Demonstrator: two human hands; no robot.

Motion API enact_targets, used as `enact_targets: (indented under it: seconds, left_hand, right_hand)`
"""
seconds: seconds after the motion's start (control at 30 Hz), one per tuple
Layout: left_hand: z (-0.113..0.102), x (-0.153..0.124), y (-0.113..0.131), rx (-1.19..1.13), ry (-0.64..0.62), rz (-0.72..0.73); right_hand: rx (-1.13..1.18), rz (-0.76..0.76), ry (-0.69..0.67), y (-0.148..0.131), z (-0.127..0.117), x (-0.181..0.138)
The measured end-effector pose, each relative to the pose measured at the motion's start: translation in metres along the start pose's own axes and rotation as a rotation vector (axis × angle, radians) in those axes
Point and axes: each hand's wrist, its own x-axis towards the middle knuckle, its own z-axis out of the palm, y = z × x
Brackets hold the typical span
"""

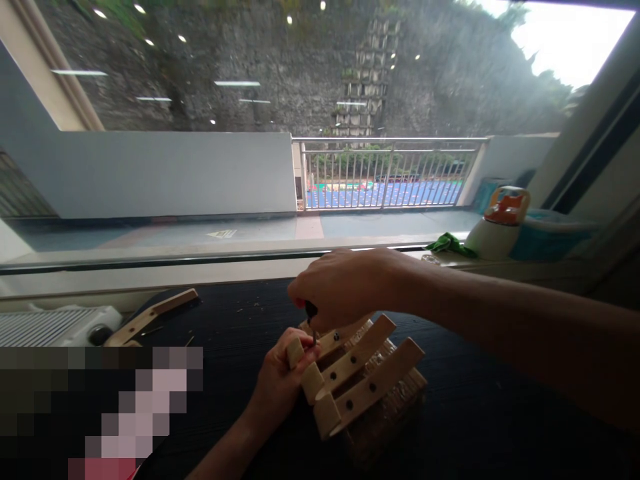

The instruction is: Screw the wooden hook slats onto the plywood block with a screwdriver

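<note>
Right hand (345,290) was closed around a dark-handled screwdriver (311,309), shaft pointing down, tip close to the left hand's fingers; exact contact of the tip was hard to make out. Left hand (280,367) was clamped on the left end of the far wooden piece (295,353), thumb and fingers about its end block. The two hands were close together, right one above and slightly farther off. Two more pieces lay alongside in a row — the middle wooden piece (345,367) and the near wooden piece (383,381), both with two dark round spots along the bar and a block at the left end. All three sat at a slant over a stack in clear plastic (400,393), on a dark table (475,413), a bit right of the middle. Far left on the table: a loose wooden piece (163,309), bent in shape, near a white ridged appliance (65,325). Near left corner was pixelated. Far right, on the sill (440,259): green cloth (449,244), white jug (493,239) with orange top, blue basket (550,237) beside it. Beyond the window — railing (390,177), blue ground, grey rock wall.
</note>
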Motion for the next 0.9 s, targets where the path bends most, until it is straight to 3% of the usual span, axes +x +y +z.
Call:
enact_targets:
  seconds: [0.17,0.4,0.73,0.9]
  left_hand:
    - [0.000,0.000,0.003,0.003,0.024,-0.036]
    - [0.000,0.001,0.002,0.035,0.006,-0.025]
    - [-0.010,0.002,-0.004,-0.078,-0.204,-0.076]
    - [-0.010,0.002,-0.001,-0.083,-0.180,-0.098]
  right_hand:
    - [0.033,-0.107,-0.045,0.001,0.002,-0.003]
    - [0.055,-0.126,-0.051,0.009,0.012,0.008]
    - [0.054,-0.083,-0.064,0.010,0.005,0.005]
    - [0.083,-0.086,-0.059,0.006,0.004,0.003]
